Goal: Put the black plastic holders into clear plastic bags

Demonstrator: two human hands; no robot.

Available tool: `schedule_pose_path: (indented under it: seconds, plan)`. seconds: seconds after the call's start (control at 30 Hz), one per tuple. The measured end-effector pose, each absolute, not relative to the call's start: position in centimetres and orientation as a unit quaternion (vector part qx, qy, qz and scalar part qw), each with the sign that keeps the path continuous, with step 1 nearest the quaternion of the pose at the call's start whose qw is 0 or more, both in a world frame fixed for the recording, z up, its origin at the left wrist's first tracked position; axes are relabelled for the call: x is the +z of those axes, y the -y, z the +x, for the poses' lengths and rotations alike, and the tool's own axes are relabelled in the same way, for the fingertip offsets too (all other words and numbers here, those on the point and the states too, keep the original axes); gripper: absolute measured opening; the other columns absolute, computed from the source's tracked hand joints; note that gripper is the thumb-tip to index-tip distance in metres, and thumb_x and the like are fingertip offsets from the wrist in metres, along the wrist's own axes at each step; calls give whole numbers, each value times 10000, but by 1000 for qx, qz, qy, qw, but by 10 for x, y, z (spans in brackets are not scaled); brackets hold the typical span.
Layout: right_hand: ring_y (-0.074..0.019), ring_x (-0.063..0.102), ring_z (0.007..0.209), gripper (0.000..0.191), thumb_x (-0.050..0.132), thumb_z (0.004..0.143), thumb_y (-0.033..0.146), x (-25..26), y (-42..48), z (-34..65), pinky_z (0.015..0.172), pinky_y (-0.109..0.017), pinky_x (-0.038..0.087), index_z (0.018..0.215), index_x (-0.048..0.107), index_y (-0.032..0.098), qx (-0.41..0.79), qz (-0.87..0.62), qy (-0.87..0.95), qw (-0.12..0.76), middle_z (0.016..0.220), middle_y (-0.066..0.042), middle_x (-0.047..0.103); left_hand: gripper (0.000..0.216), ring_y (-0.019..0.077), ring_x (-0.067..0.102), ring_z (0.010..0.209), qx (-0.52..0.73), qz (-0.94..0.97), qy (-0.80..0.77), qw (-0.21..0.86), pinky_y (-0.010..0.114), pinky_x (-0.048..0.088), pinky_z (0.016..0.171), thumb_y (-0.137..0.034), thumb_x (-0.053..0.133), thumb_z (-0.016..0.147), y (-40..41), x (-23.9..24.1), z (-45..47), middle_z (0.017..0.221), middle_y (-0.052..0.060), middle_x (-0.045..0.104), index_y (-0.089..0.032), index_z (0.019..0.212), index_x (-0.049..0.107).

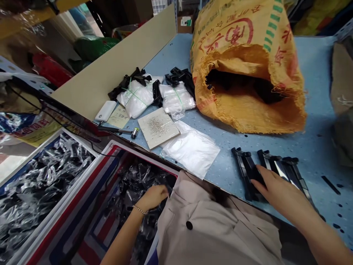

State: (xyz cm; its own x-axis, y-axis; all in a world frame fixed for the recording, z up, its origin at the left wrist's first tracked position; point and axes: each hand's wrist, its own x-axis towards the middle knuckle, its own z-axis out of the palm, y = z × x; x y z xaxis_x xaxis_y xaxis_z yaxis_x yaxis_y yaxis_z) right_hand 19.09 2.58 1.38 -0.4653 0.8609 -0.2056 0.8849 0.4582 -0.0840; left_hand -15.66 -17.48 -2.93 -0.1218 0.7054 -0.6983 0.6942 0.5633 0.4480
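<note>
Flat and palm-down with the right hand (278, 193), fingers stretched and laid side by side, closed round nothing, pressing on the near end of a row of long black plastic pieces (249, 171). Lower left, at the left hand (153, 197), bracelet at the wrist, fingers curled into crinkled clear wrapping and black parts inside a striped woven bag (96, 221) below the table edge; impossible to tell whether gripping anything there. Left of that bag, a white-rimmed box (78, 143) full of the same shiny wrapped black stuff.

Outward over a blue speckled table top (317, 95): just left of the row, a flat stack of clear plastic bags (193, 149). Beyond it, a pale square tile (157, 127) strewn with tiny metal bits, then a white power bank (105, 110), a paper note (119, 117) and two white bundles (138, 96) tied with green bands, black parts tucked against them. Farther back, lying on its side with mouth open toward the row, a big yellow woven sack (248, 62) printed in red. Along the table's left edge, a beige board (124, 62); behind it, cluttered shelving and coloured sacks.

Back at the black pieces: lying parallel and close, some touching, long axis running from far left to near right. Far ends pointing roughly toward the sack, near ends toward the table's front edge, under the hand.
</note>
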Motion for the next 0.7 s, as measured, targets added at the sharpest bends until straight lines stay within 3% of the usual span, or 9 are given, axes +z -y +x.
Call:
schedule_pose_path:
  seconds: [0.07, 0.13, 0.27, 0.37, 0.5, 0.6, 0.7]
  plan:
    - [-346, 655, 976, 485, 410, 896, 406, 9, -29, 185, 747, -446, 521, 1276, 504, 119, -150, 525, -838, 27, 1177, -192, 644, 183, 174, 648, 793, 150, 514, -721, 440, 260, 478, 745, -300, 466, 886, 142, -10, -138, 852, 31, 692, -215, 924, 624]
    - [-320, 653, 1000, 483, 460, 870, 441, 5, -32, 175, 809, -438, 517, 1249, 536, 151, -242, 534, -810, -29, 1106, -156, 682, 172, 183, 618, 823, 285, 563, -700, 334, 289, 481, 769, -316, 481, 901, 106, 6, -114, 913, 59, 657, -198, 962, 590]
    - [-276, 633, 1037, 511, 563, 809, 475, 2, -32, 159, 882, -401, 501, 1227, 567, 181, -412, 542, -719, -140, 1110, -116, 685, 230, 291, 558, 960, 224, 633, -727, 140, 419, 462, 829, -331, 652, 810, 49, 8, -83, 995, 142, 596, -144, 922, 577]
    - [-255, 630, 1017, 525, 641, 755, 501, 6, -27, 156, 866, -355, 506, 1182, 607, 197, -516, 553, -619, -212, 1049, -90, 699, 91, 248, 583, 892, 200, 634, -725, 180, 371, 471, 783, -203, 537, 881, 32, -3, -91, 895, 97, 607, -158, 833, 601]
    - [-227, 645, 899, 499, 699, 724, 522, 12, -21, 149, 695, -284, 516, 1111, 658, 209, -656, 519, -474, -274, 979, -75, 708, 195, 166, 598, 799, 247, 608, -718, 233, 284, 474, 739, -177, 448, 920, 32, -8, -105, 847, 46, 609, -178, 812, 610]
    - [-192, 633, 773, 430, 739, 711, 481, 15, -19, 135, 614, -259, 486, 1031, 693, 197, -722, 483, -402, -288, 898, -64, 706, 105, 200, 585, 878, 259, 600, -731, 195, 321, 474, 778, -263, 574, 866, 36, -10, -92, 934, 72, 592, -168, 907, 585]
    - [-130, 575, 647, 332, 753, 719, 432, 17, -19, 124, 579, -232, 459, 954, 708, 202, -755, 457, -365, -294, 796, -23, 680, 117, 244, 565, 929, 261, 595, -729, 215, 380, 449, 832, -282, 617, 830, 34, -12, -79, 905, 82, 585, -170, 837, 587]
